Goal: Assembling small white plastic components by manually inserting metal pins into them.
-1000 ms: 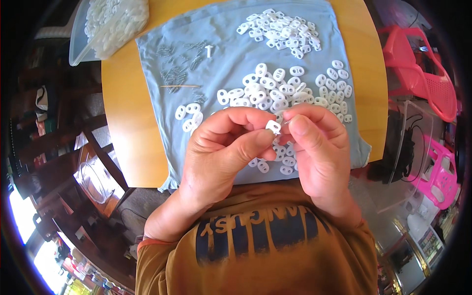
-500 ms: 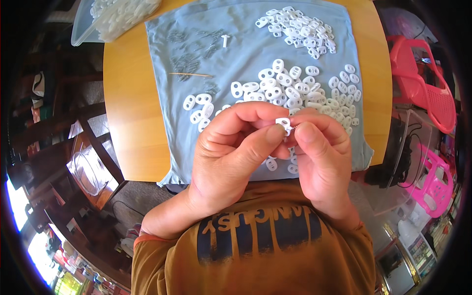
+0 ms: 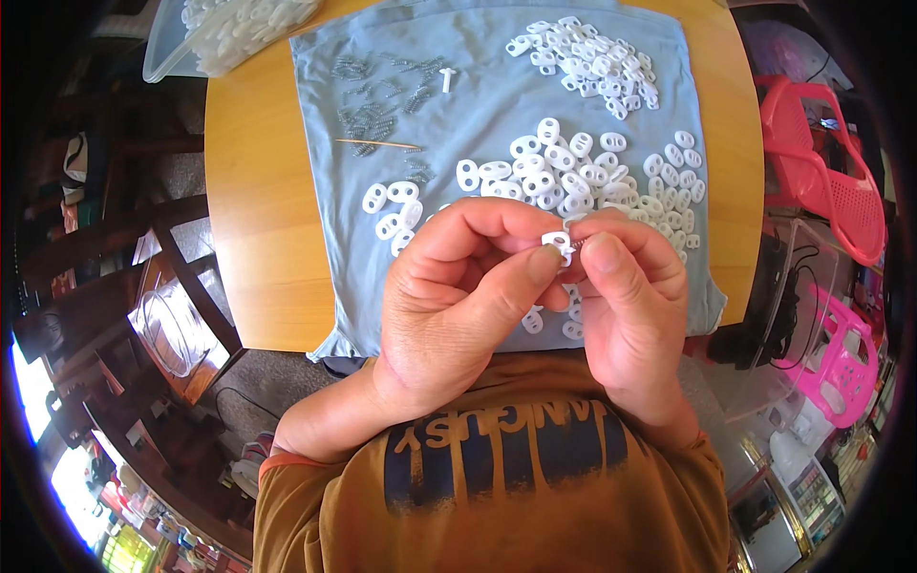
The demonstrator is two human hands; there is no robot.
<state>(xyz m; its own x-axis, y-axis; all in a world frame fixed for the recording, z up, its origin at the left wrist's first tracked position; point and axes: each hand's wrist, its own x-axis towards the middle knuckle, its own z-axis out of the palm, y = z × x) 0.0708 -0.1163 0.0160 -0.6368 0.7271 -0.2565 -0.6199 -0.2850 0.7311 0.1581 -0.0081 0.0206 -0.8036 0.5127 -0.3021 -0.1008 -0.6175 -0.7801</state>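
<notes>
Pinched between the thumb and forefinger of my left hand [image 3: 458,286] is a small white plastic piece with holes [image 3: 555,240]. My right hand [image 3: 630,296] meets it from the other side, its thumb and forefinger closed on a tiny metal spring [image 3: 577,244] that touches the white piece. Both hands are raised over the near part of the blue cloth [image 3: 439,124]. Just beyond them is a heap of oval white two-holed pieces [image 3: 535,172], partly hidden by my fingers. Several more ovals [image 3: 533,320] show below my fingers.
A pile of smaller white pieces [image 3: 592,67] lies far right on the cloth. Loose springs [image 3: 368,119], a thin wooden stick [image 3: 377,144] and a white peg [image 3: 446,80] are far left. A clear container [image 3: 172,43] of white pieces stands at the wooden table's [image 3: 253,191] back left corner.
The two hands keep their pinch with almost no movement. The whole view has shifted slightly, and the white piece looks a little turned between the fingers.
</notes>
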